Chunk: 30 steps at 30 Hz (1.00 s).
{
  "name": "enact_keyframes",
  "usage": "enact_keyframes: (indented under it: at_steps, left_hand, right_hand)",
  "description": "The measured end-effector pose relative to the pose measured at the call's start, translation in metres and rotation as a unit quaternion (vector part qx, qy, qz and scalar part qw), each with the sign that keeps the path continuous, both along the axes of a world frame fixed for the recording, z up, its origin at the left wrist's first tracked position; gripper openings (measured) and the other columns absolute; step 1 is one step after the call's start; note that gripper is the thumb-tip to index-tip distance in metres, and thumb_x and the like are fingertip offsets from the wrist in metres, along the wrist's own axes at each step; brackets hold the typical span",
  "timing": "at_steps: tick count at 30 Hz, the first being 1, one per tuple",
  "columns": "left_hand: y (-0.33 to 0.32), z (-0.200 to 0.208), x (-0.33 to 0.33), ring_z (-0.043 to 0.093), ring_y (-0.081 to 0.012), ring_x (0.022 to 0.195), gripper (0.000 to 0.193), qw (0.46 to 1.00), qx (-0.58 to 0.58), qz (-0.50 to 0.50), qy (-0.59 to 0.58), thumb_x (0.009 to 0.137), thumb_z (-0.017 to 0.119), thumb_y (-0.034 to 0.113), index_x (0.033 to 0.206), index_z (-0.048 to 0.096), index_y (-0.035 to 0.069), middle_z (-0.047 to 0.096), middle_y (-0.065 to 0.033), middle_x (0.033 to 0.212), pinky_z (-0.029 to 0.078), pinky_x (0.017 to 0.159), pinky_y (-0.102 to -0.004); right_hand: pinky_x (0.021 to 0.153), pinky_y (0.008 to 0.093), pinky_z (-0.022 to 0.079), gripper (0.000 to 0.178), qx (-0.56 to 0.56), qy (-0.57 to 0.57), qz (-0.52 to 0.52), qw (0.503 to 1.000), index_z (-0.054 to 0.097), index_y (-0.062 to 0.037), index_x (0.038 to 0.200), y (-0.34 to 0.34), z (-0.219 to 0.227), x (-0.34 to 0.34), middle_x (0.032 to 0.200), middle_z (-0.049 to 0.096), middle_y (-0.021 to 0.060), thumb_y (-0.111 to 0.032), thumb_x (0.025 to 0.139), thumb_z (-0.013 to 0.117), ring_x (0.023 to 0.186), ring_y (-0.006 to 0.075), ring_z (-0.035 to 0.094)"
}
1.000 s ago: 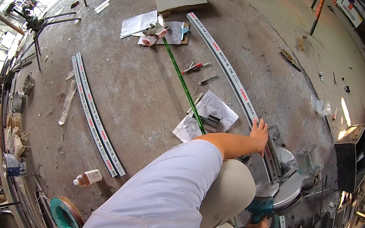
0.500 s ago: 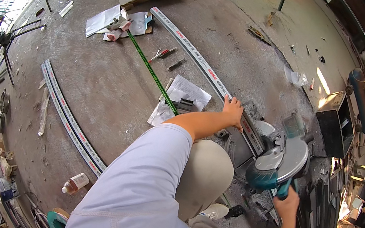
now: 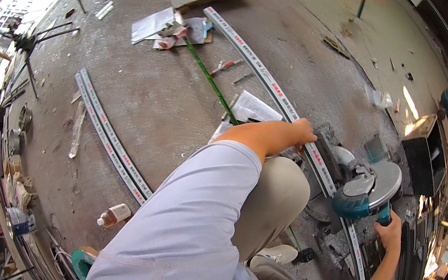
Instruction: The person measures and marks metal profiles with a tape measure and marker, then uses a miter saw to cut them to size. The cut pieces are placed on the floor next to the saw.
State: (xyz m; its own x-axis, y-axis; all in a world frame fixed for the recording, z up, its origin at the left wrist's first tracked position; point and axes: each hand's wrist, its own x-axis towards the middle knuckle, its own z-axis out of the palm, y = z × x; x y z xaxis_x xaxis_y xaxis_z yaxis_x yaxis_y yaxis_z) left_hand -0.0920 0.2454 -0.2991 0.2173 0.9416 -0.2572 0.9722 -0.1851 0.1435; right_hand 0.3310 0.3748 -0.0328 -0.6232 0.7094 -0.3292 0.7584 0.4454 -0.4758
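The saw (image 3: 389, 177) is blocking the way between my left hand (image 3: 301, 132) and right hand (image 3: 390, 232), and my bent knee (image 3: 279, 198) is filling the room below my left arm (image 3: 260, 134). Leftward, floor (image 3: 150, 108) is lying open between the green rod (image 3: 207, 78) and paired strips (image 3: 110, 148).

And up comes the saw (image 3: 351, 205), the right hand (image 3: 390, 230) swinging its handle (image 3: 384, 214) away from the printed strip (image 3: 320, 166)! The left hand (image 3: 302, 135), fingers splayed a second ago, now curls over that strip.

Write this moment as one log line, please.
left hand: on long white metal-looking strip | right hand: gripping teal-and-silver circular saw
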Motion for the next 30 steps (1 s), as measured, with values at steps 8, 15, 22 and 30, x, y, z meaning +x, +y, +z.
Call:
enact_keyframes:
  at_steps: [8,15,22,30]
  left_hand:
    - [-0.117,0.064,-0.069,0.065,-0.0310,0.116,0.057,0.995,0.055,0.063,0.045,0.070,0.089,0.047,0.115,0.066,0.021,0.071,-0.0066,0.111,0.055,0.089,-0.0468]
    - [-0.327,0.047,-0.177,0.067,-0.0252,0.117,0.058,0.958,-0.065,0.212,0.180,0.076,0.085,0.027,0.130,0.063,0.026,0.071,-0.0031,0.116,0.050,0.091,-0.0445]
    - [-0.492,-0.006,-0.168,0.067,-0.0233,0.119,0.027,0.928,-0.167,0.267,0.198,0.094,0.068,0.027,0.120,0.071,0.028,0.072,-0.0007,0.121,0.051,0.097,-0.0450]
    - [-0.572,-0.074,-0.131,0.060,-0.0279,0.129,0.032,0.881,-0.192,0.381,0.205,0.097,0.061,0.022,0.128,0.070,0.018,0.068,-0.0073,0.131,0.041,0.112,-0.0466]
  right_hand:
    - [0.075,0.0545,0.049,0.031,0.299,-0.016,0.066,0.952,0.061,-0.0005,0.092,0.027,-0.015,0.029,0.083,0.065,0.0250,-0.022,0.075,0.076,0.085,0.0506,0.062]
    - [0.105,0.0492,0.046,0.048,0.325,0.013,0.085,0.942,0.061,-0.0053,0.131,0.008,0.008,0.007,0.132,0.062,0.0219,-0.021,0.087,0.074,0.126,0.0404,0.057]
    - [0.121,0.0469,0.032,0.057,0.410,0.039,0.031,0.911,0.052,-0.0003,0.147,0.010,0.037,0.131,0.155,0.047,0.0189,-0.023,0.098,0.071,0.146,0.0372,0.040]
    - [0.110,0.0495,0.044,0.062,0.455,-0.135,-0.094,0.875,0.057,0.0023,0.140,-0.056,-0.004,0.362,0.148,0.047,0.0233,-0.036,0.094,0.075,0.133,0.0395,0.048]
